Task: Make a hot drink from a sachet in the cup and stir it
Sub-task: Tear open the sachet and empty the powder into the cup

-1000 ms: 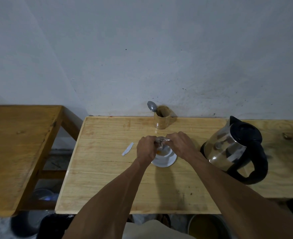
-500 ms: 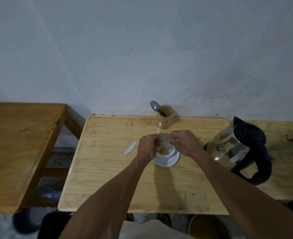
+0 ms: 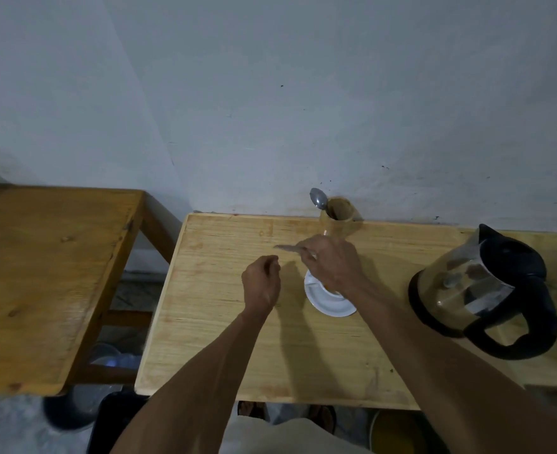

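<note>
One right hand [image 3: 334, 267] pinching sachet [image 3: 288, 248], above cup [image 3: 316, 283]

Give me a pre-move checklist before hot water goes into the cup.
1. Sachet out of the way: not ok, the right hand holds it above the table.
2. Cup on saucer: ok, though the right hand covers most of the cup.
3. Powder in cup: cannot tell, only an orange hint shows at the hand's edge.
4. Kettle within reach: ok, upright on the person's right, handle toward them.
5. Spoon ready: ok, standing in the wooden holder.
6. Left hand free: cannot tell, loosely curled, blurred.
</note>
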